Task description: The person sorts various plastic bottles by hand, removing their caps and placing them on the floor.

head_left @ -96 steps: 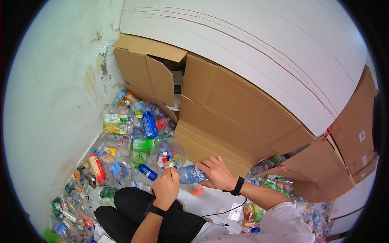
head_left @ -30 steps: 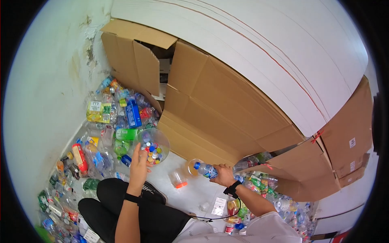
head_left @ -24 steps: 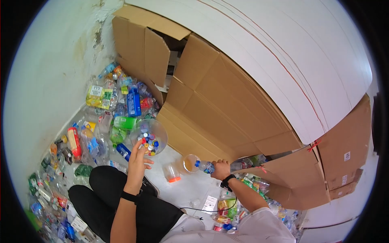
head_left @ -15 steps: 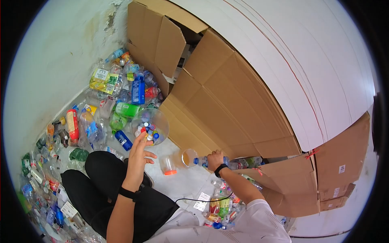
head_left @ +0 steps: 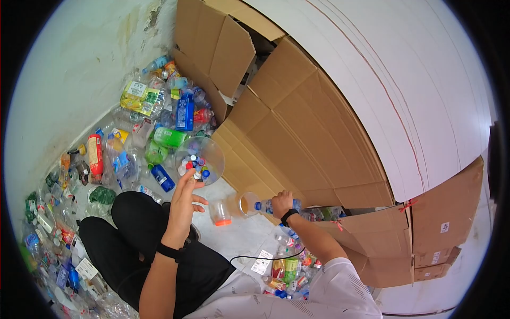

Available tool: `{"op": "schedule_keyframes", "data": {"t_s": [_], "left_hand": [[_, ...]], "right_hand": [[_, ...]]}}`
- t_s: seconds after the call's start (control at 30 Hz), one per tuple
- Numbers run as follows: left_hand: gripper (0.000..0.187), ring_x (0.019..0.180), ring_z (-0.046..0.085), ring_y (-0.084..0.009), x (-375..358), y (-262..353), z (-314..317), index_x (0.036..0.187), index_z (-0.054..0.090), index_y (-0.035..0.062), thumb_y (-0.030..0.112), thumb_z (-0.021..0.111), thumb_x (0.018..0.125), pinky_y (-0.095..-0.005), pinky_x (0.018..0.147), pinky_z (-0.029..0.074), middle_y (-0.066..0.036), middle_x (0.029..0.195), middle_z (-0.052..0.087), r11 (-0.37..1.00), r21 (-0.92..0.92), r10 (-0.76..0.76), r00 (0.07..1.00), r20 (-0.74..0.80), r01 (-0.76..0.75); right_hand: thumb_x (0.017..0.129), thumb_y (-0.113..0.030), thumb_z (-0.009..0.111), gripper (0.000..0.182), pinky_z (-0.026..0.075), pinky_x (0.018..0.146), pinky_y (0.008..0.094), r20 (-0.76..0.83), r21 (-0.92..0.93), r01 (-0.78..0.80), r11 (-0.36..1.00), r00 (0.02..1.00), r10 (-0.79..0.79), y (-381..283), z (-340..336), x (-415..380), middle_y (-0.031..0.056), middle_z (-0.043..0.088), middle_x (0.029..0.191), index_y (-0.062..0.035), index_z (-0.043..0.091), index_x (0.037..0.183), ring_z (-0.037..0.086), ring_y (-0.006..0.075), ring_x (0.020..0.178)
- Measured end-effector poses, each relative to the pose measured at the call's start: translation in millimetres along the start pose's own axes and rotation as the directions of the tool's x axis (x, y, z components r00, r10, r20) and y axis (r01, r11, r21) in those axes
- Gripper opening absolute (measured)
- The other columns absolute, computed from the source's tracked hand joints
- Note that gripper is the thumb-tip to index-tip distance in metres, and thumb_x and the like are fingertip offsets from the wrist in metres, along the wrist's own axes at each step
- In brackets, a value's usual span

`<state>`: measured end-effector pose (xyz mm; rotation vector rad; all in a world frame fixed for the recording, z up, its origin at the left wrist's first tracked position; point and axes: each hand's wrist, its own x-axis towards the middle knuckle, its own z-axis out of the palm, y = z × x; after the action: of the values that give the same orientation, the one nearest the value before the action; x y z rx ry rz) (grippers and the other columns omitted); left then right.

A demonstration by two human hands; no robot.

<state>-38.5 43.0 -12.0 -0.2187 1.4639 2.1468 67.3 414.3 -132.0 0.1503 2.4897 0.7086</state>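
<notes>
My right hand (head_left: 282, 204) is wrapped round a clear plastic bottle (head_left: 264, 206) with a blue cap end pointing left, toward the mouth of a clear tub (head_left: 248, 203). My left hand (head_left: 185, 204) is raised, fingers apart, and holds nothing that I can see. Just beyond its fingertips stands a round clear container (head_left: 217, 154) with several loose bottle caps (head_left: 197, 168) in it, blue, white and red. Between the hands a clear jar (head_left: 219, 211) with an orange lid lies on the floor.
Used bottles (head_left: 114, 159) are heaped along the wall at the left. Large cardboard sheets (head_left: 297, 122) lean at the back right. More bottles (head_left: 289, 268) lie by my right side, and a black cable (head_left: 265, 257) crosses near a white label (head_left: 261, 262).
The view has shifted slightly. My right hand still grips the bottle near the tub, and my left hand keeps nearly the same open pose by the cap container.
</notes>
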Motion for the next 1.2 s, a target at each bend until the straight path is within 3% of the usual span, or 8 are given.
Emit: {"op": "schedule_keyframes", "data": {"t_s": [0.47,0.67,0.77,1.0,1.07,1.1,1.17,1.2], "left_hand": [[0.05,0.078,0.064,-0.0157,3.8,-0.2,-2.0,0.15,0.042,0.0129,0.04,0.041,0.107,-0.0273,0.068,0.049,-0.012,0.12,0.064,0.999,0.02,0.026,1.0,0.004,-0.026],[0.048,0.08,0.064,-0.0167,-9.6,10.4,-8.3,0.15,0.041,0.0116,0.037,0.04,0.109,-0.0277,0.068,0.05,-0.012,0.121,0.063,0.995,-0.097,0.038,0.999,0.033,-0.035],[0.048,0.081,0.064,-0.0171,-23.4,26.8,-16.0,0.15,0.04,0.0091,0.035,0.038,0.109,-0.0282,0.068,0.05,-0.013,0.119,0.063,0.982,-0.178,0.067,0.997,0.026,-0.061],[0.052,0.078,0.064,-0.0203,-76.0,72.4,-22.6,0.147,0.041,0.0019,0.035,0.042,0.107,-0.0291,0.065,0.051,-0.017,0.115,0.063,0.941,-0.265,0.212,0.977,-0.031,-0.213],[0.053,0.078,0.065,-0.0209,-88.5,82.3,-24.6,0.146,0.042,0.0013,0.037,0.043,0.106,-0.0293,0.065,0.052,-0.018,0.114,0.063,0.941,-0.244,0.242,0.97,0.0,-0.235],[0.05,0.082,0.065,-0.0195,-94.8,87.0,-27.0,0.147,0.04,0.0008,0.032,0.039,0.108,-0.0277,0.069,0.051,-0.017,0.12,0.062,0.937,-0.248,0.264,0.964,0.034,-0.248],[0.05,0.082,0.065,-0.0196,-104.7,90.6,-30.5,0.147,0.041,0.0009,0.032,0.039,0.107,-0.028,0.069,0.051,-0.017,0.12,0.062,0.929,-0.243,0.291,0.957,0.016,-0.279],[0.05,0.082,0.065,-0.0198,-109.4,93.5,-32.6,0.146,0.041,0.0009,0.032,0.039,0.107,-0.0283,0.069,0.051,-0.018,0.12,0.063,0.914,-0.253,0.327,0.945,-0.006,-0.318]], "right_hand": [[0.067,-0.028,0.076,0.038,0.039,0.099,0.0479,0.026,0.171,-0.12,0.978,0.993,0.117,6.3,23.5,-6.3,0.0114,0.069,0.112,-0.0152,0.077,0.103,0.058,0.0299,0.117],[0.053,-0.048,0.088,0.076,0.051,0.096,0.0447,0.426,0.651,-0.372,0.662,0.9,0.087,15.3,54.8,-22.1,0.0187,0.073,0.114,-0.009,0.073,0.117,0.067,0.0349,0.111],[0.054,-0.053,0.087,0.081,0.054,0.089,0.0401,0.341,0.822,-0.342,0.455,0.936,0.088,2.6,62.0,-38.7,0.0209,0.073,0.108,-0.0021,0.071,0.115,0.07,0.0348,0.101],[0.06,-0.053,0.085,0.076,0.055,0.089,0.0408,0.147,0.851,-0.09,0.518,0.987,-0.07,-61.7,-25.2,-14.5,0.0204,0.073,0.107,-0.0075,0.07,0.119,0.07,0.0346,0.101],[0.065,-0.048,0.084,0.073,0.055,0.087,0.0427,-0.018,0.887,0.085,0.455,0.988,-0.151,-69.6,-92.3,25.8,0.0212,0.072,0.107,-0.0077,0.067,0.124,0.07,0.0354,0.101],[0.065,-0.038,0.087,0.071,0.056,0.084,0.0394,-0.175,0.913,0.196,0.358,0.98,-0.092,-70.4,-124.6,54.1,0.0158,0.073,0.101,-0.0071,0.066,0.125,0.07,0.0256,0.092],[0.066,-0.038,0.088,0.1,0.051,0.096,0.0477,-0.365,0.858,0.314,0.407,0.93,0.05,-54.3,-246.7,67.3,0.0259,0.064,0.125,-0.0039,0.041,0.148,0.063,0.0397,0.113],[0.068,-0.037,0.088,0.107,0.043,0.108,0.0488,-0.706,0.667,0.53,0.524,0.675,0.216,-52.1,-271.9,80.9,0.028,0.053,0.14,-0.0012,0.033,0.152,0.051,0.0426,0.129]]}}
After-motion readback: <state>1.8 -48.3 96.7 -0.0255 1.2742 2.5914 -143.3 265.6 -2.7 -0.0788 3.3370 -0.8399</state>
